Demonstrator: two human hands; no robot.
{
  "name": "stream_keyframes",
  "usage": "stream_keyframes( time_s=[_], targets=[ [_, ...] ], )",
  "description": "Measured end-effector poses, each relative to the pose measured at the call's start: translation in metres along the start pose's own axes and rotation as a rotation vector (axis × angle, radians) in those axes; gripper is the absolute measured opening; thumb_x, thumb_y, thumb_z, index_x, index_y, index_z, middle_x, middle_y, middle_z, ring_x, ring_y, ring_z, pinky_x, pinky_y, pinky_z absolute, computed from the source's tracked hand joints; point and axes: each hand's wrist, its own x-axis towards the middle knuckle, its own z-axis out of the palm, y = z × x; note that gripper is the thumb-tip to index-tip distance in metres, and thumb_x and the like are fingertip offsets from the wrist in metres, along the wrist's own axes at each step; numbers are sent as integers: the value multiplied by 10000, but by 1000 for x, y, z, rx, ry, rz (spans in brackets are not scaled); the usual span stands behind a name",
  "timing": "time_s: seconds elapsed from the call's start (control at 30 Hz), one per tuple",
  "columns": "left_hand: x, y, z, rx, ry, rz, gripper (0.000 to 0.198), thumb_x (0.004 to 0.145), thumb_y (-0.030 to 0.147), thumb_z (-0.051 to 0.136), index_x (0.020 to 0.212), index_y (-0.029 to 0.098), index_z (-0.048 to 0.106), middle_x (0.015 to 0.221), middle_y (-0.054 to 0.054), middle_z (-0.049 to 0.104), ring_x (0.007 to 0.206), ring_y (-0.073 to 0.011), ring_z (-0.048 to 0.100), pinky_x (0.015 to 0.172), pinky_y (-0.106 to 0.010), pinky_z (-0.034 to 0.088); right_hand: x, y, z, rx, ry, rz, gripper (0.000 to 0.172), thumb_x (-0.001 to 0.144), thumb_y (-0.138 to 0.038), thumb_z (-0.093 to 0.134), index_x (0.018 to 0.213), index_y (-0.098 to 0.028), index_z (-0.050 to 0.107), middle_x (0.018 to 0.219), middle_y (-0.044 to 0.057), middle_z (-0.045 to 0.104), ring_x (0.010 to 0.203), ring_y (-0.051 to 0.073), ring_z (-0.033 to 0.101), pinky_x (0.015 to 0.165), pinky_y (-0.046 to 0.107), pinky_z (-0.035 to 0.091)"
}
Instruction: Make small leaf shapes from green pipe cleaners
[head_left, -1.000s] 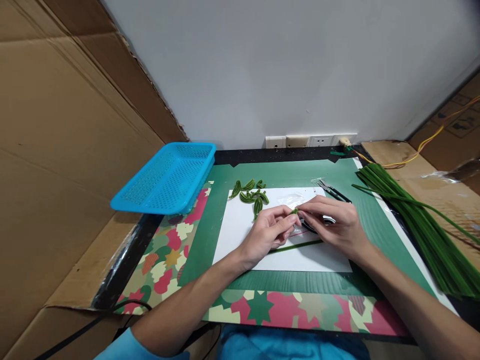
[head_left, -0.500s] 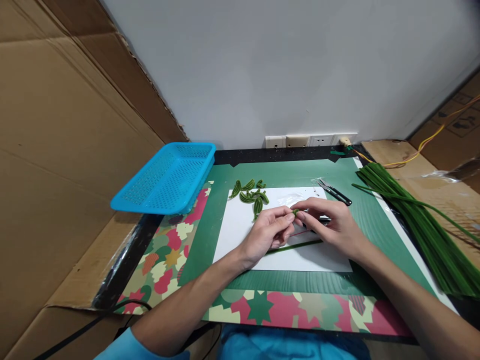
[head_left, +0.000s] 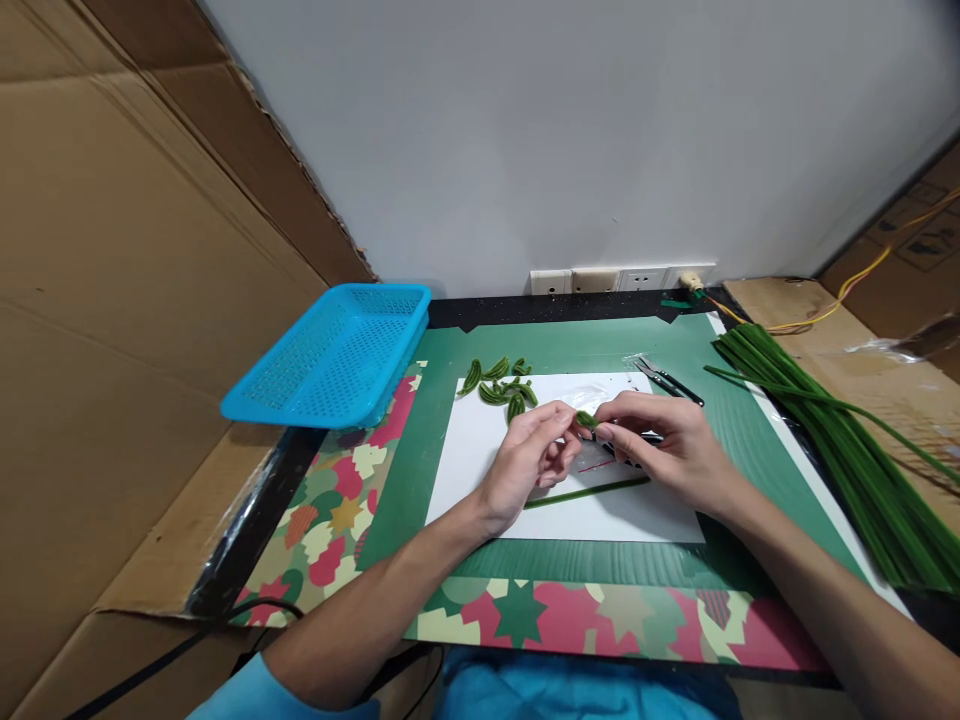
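Between my fingertips is a small bent piece of green pipe cleaner point(head_left: 586, 419). My left hand point(head_left: 529, 455) pinches its left end, and my right hand point(head_left: 660, 440) pinches the right end. Both hands are above a white sheet of paper point(head_left: 469, 490). On the sheet below them lies a straight green pipe cleaner point(head_left: 589, 493), its left end partly behind my left hand. Several leaf shapes of bent pipe cleaner point(head_left: 493, 393) lie at the sheet's upper left. A dark tool is partly hidden behind my right hand.
Black-handled thread snips point(head_left: 670, 382) lie beyond my right hand. A bundle of green pipe cleaners point(head_left: 840, 460) is at the right. The blue perforated basket point(head_left: 337, 355) stands at the left. Wall sockets point(head_left: 622, 282) and a yellow cable point(head_left: 847, 290) are at the back.
My hands have moved slightly apart, and more of the green piece shows between them. My left fingertips have shifted a little left and up.
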Motion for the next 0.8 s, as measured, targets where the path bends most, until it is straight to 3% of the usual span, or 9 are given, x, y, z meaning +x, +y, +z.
stream_keyframes(
  time_s=[0.17, 0.3, 0.47, 0.8],
  targets=[
    [-1, -2, 2, 49, 19, 60, 334, 940, 497, 702, 964, 195, 562, 704, 62, 482, 453, -26, 313, 409, -160, 187, 1, 0, -1, -22, -20, -58, 147, 1023, -258, 629, 967, -195, 749, 816, 37, 739, 684, 148, 636, 613, 266, 486],
    [-4, -3, 3, 148, 54, 163, 311, 911, 399, 777, 1087, 201, 614, 811, 39, 569, 441, -9, 387, 410, -165, 271, 0, 2, 1, 43, -26, -6, 146, 1015, -247, 635, 946, -193, 752, 816, 29, 728, 685, 144, 628, 603, 259, 474],
    [-4, -2, 1, 261, 153, 230, 268, 881, 370, 815, 1031, 179, 704, 714, 12, 643, 458, -74, 541, 428, -193, 374, -3, 3, 2, 187, -24, 86, 161, 1012, -275, 647, 933, -194, 761, 721, -4, 644, 589, 124, 556, 540, 255, 447],
    [-4, -7, -3, 377, 237, 354, 220, 867, 352, 835, 986, 171, 794, 777, -40, 741, 521, -128, 647, 493, -239, 505, 0, -1, 1, 205, 1, 19, 153, 983, -190, 677, 983, -195, 830, 712, 12, 678, 595, 128, 570, 551, 263, 458]
  ],
)
